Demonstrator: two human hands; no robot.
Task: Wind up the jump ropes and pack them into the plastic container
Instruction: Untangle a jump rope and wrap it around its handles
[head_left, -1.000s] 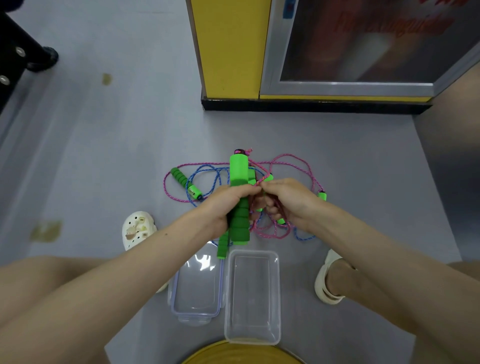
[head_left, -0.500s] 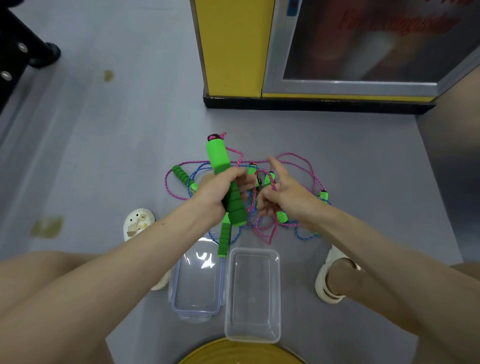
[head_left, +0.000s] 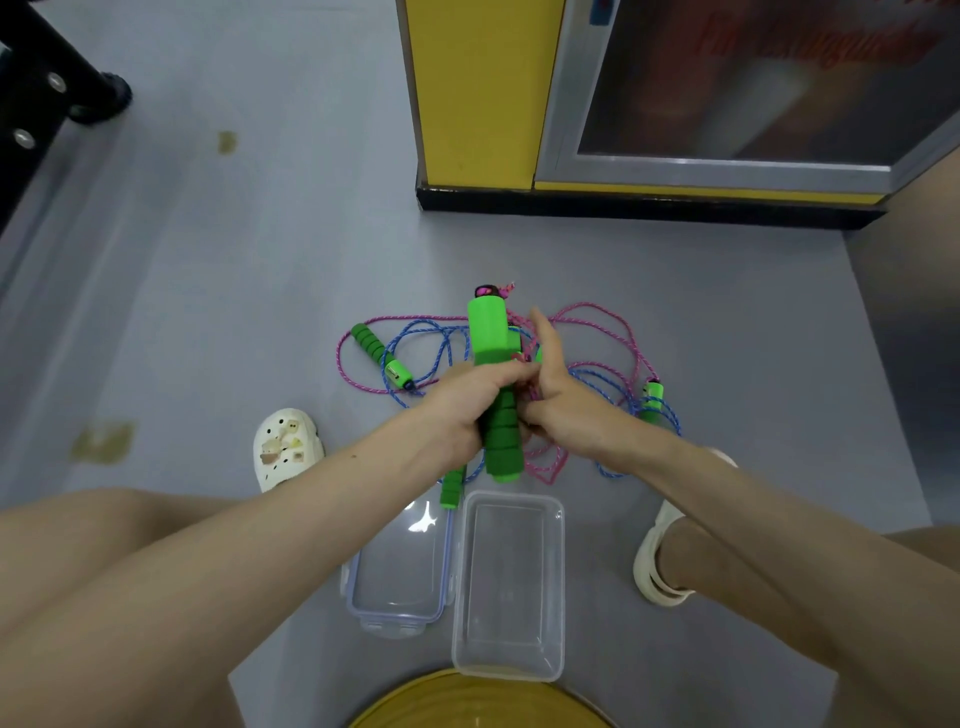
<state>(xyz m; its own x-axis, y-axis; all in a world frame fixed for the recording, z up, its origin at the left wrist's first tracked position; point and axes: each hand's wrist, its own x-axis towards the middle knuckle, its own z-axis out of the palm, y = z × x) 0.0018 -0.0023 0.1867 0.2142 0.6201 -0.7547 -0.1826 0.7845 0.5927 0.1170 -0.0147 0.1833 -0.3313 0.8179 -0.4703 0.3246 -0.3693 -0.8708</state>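
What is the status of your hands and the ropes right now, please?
Left hand gripping green handles. Right hand on pink rope beside them, index finger raised. Blue rope loose on floor. Container empty, lid beside it.

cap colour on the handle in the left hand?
Pink-magenta with black, on the cap topping the green handle; head view.
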